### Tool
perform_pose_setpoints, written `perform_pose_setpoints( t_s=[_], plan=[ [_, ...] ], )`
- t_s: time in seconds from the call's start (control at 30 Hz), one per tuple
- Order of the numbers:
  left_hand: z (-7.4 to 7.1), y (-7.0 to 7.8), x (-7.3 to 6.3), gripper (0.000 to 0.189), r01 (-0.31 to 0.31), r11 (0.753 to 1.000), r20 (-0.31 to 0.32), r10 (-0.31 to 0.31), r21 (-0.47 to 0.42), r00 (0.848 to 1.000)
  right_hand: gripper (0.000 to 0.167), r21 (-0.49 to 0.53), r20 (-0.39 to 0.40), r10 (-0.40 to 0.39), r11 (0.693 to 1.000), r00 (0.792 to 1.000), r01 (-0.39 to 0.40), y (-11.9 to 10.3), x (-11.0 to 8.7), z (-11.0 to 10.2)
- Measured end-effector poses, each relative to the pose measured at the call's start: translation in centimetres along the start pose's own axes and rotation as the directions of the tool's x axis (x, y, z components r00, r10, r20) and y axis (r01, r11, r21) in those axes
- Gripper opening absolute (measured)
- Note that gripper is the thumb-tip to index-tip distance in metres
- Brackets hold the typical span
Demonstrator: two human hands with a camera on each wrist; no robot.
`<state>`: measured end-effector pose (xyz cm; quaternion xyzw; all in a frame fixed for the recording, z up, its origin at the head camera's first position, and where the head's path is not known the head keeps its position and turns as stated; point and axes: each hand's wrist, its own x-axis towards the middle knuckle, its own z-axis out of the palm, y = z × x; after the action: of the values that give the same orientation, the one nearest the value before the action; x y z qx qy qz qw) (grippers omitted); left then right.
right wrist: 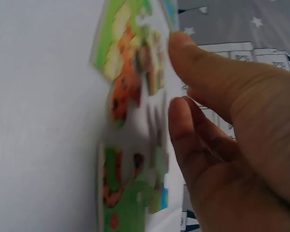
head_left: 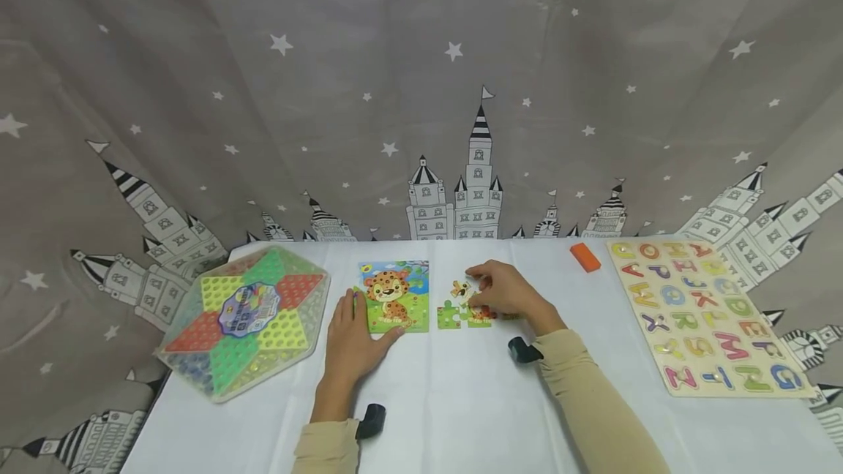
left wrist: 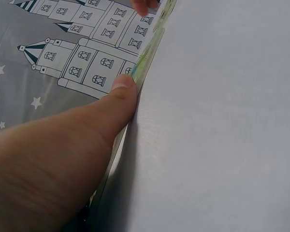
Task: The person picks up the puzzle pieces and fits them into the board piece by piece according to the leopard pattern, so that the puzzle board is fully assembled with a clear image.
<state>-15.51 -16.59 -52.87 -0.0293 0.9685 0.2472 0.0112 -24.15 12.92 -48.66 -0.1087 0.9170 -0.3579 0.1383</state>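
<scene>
A square picture card (head_left: 415, 306) of a spotted leopard cub lies on the table. My left hand (head_left: 349, 335) rests at its left side, fingers stretched along the edge. The left thumb touches its lower edge, and this thumb (left wrist: 121, 92) shows up close in the left wrist view. To the right, several puzzle pieces (head_left: 449, 317) with parts of a similar picture lie partly joined. My right hand (head_left: 510, 290) is over them and hides some. In the right wrist view its thumb and fingers (right wrist: 181, 116) stand apart, with no piece visible between them; loose pieces (right wrist: 123, 198) look blurred.
A hexagonal board (head_left: 290, 346) with coloured star points and a round label lies at the left. On the right is a wooden alphabet board (head_left: 707, 328). An orange block (head_left: 585, 257) sits near the back edge. A grey castle-print curtain (head_left: 395, 93) hangs behind the white table (head_left: 461, 408).
</scene>
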Motion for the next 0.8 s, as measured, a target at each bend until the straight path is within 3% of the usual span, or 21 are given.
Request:
perform_pose_setpoints(
  t_s=[0.1, 0.33, 0.43, 0.57, 0.7, 0.8],
  plan=[
    [0.1, -0.1, 0.0, 0.109, 0.001, 1.000, 0.002, -0.001, 0.005, 1.000, 0.058, -0.019, 0.063, -0.018, 1.000, 0.998, 0.019, 0.3, 0.2, 0.1],
    [0.0, -0.2, 0.0, 0.109, -0.003, 1.000, 0.002, 0.003, 0.005, 1.000, 0.046, -0.093, 0.049, -0.028, 0.995, 0.998, 0.032, -0.1, 0.9, 0.5],
    [0.0, -0.1, 0.1, 0.109, -0.005, 1.000, 0.001, 0.005, 0.001, 1.000, 0.039, -0.041, 0.038, -0.022, 0.999, 0.999, 0.023, -0.1, 0.7, 0.5],
    [0.2, -0.2, 0.0, 0.108, -0.011, 1.000, -0.014, 0.011, -0.002, 1.000, 0.028, 0.072, -0.034, -0.019, 0.997, 0.999, 0.021, -0.5, 0.4, 1.2],
    [0.1, -0.2, -0.1, 0.108, -0.005, 1.000, -0.023, 0.005, -0.002, 1.000, 0.024, 0.147, -0.116, -0.004, 0.989, 0.993, 0.022, -2.3, 0.7, 2.8],
    [0.0, -0.1, -0.1, 0.108, -0.004, 1.000, -0.012, 0.004, -0.004, 1.000, 0.024, 0.210, -0.131, 0.024, 0.978, 0.991, 0.004, -4.2, 1.1, 4.2]
  ],
)
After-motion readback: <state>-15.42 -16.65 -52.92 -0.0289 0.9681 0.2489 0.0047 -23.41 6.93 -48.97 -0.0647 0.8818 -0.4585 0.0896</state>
